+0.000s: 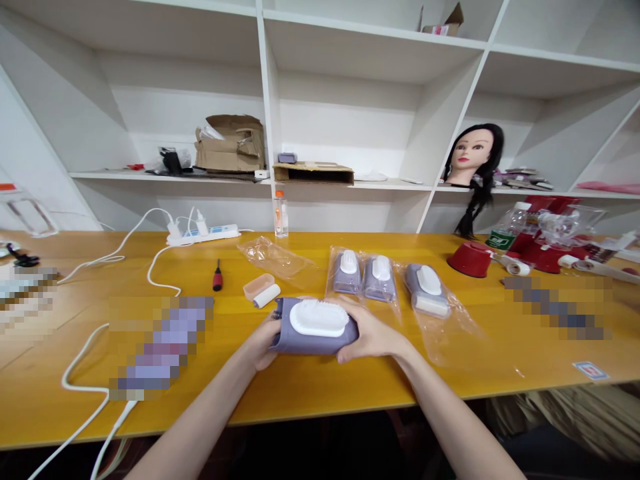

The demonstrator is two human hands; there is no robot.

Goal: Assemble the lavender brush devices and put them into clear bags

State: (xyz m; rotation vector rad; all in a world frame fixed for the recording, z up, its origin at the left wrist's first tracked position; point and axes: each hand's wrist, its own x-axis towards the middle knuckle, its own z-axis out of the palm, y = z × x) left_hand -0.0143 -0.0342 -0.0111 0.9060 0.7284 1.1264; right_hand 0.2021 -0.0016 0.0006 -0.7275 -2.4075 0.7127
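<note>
Both my hands hold a purple-grey device (pixel 313 339) just above the front part of the table. A white oval piece with a ridged or bristled edge sits on its upper face. My left hand (pixel 264 343) grips the left end, where a dark coil-like part shows, with some fingers hidden behind it. Around the right end my right hand (pixel 373 330) is closed, thumb at the front. Just beyond lie a peach-coloured cap (pixel 259 287) and a small white roller (pixel 267 296). Three similar purple devices (pixel 380 277) in clear bags lie farther back to the right.
A red-handled screwdriver (pixel 217 277), an empty clear bag (pixel 275 257), a power strip (pixel 205 234) with white cables and a clear bottle (pixel 281 217) lie or stand behind. Red containers (pixel 470 259) are at right. Shelves hold cardboard boxes (pixel 233 143) and a mannequin head (pixel 470 157).
</note>
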